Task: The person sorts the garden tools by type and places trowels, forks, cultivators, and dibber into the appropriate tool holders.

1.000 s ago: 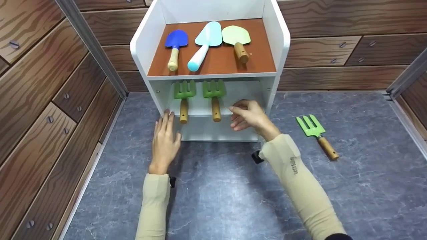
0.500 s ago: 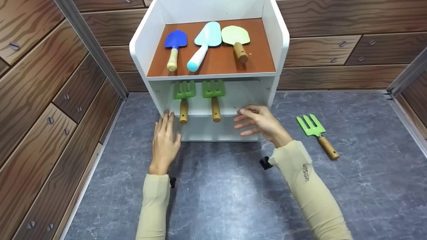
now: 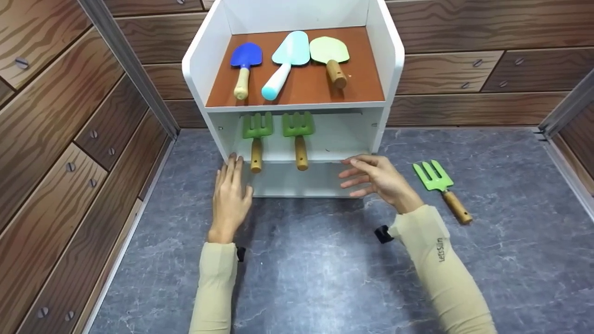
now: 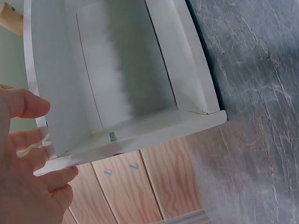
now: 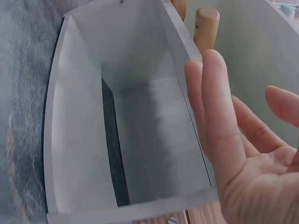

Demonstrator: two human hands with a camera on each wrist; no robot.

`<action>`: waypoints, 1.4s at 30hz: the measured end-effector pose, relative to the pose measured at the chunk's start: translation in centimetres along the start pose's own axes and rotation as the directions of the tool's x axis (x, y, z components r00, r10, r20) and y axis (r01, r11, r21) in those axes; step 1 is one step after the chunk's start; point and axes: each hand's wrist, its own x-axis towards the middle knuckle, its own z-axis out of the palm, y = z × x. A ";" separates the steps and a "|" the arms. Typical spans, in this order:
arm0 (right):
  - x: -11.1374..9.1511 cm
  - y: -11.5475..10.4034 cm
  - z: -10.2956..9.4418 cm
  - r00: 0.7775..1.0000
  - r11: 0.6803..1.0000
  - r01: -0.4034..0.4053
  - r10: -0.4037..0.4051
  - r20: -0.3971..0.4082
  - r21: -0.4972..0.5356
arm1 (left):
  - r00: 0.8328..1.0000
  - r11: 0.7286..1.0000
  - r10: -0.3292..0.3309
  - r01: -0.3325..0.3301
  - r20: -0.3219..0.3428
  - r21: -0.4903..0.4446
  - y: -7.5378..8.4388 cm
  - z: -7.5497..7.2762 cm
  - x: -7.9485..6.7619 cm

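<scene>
Two green hand forks with wooden handles, a left one (image 3: 256,155) and a right one (image 3: 301,153), lie side by side on the middle shelf of a white cabinet (image 3: 297,107), handles toward me. My left hand (image 3: 229,199) rests at the cabinet's left front edge with its fingers extended. To the right of the forks, my right hand (image 3: 378,181) hovers in front of the cabinet's right edge, fingers spread and nothing held. A third hand fork (image 3: 443,190), brighter green, lies on the floor to the right of that hand.
On the brown top shelf (image 3: 301,93) lie a blue trowel (image 3: 246,55), a light blue trowel (image 3: 290,51) and a pale green trowel (image 3: 329,48). The cabinet's bottom compartment (image 5: 145,130) faces me. Wood-patterned panels (image 3: 464,28) enclose the grey marbled floor (image 3: 297,278).
My right hand has drawn back to the right and toward me, away from the right fork on the shelf, its fingers spreading. My left hand has stayed in place.
</scene>
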 end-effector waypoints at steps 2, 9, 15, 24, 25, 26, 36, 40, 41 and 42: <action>-0.3 0.2 -0.4 1.000 1.000 0.001 -0.001 0.002 0.000 | 1.000 1.000 0.002 -0.002 -0.003 0.000 0.0 0.0 0.0; -1.0 1.1 -1.9 1.000 1.000 -0.007 0.007 0.005 0.008 | 1.000 1.000 0.012 -0.012 -0.017 0.009 -0.1 0.1 0.0; -1.6 1.7 -2.9 1.000 1.000 -0.013 0.013 -0.001 0.002 | 1.000 1.000 0.018 -0.018 -0.024 0.009 -0.1 0.1 -0.1; -2.0 2.0 -4.4 1.000 1.000 -0.020 0.020 -0.014 0.009 | 1.000 1.000 0.015 -0.015 -0.022 0.000 -0.1 0.0 0.0; -2.0 2.1 -4.6 1.000 1.000 -0.024 0.025 -0.018 0.003 | 1.000 1.000 0.015 -0.015 -0.021 0.000 -0.1 0.0 0.0; -2.0 2.1 -4.7 0.999 1.000 -0.028 0.028 -0.020 -0.002 | 1.000 1.000 0.015 -0.015 -0.021 -0.001 -0.1 0.1 0.0; -2.4 2.8 -7.0 0.995 0.996 -0.084 0.084 -0.052 0.015 | 0.999 1.000 0.026 -0.026 -0.030 0.005 -0.1 0.1 0.0; -2.7 3.0 -8.0 0.991 0.994 -0.110 0.109 -0.080 -0.009 | 0.999 0.999 0.037 -0.037 -0.035 0.007 -0.2 0.1 -0.1; -2.8 3.1 -8.3 0.990 0.993 -0.115 0.113 -0.088 -0.013 | 0.999 0.999 0.038 -0.038 -0.036 0.008 -0.2 0.1 -0.1; -2.8 3.1 -8.6 0.989 0.993 -0.118 0.116 -0.095 -0.013 | 0.999 0.999 0.040 -0.040 -0.036 0.010 -0.2 0.1 -0.1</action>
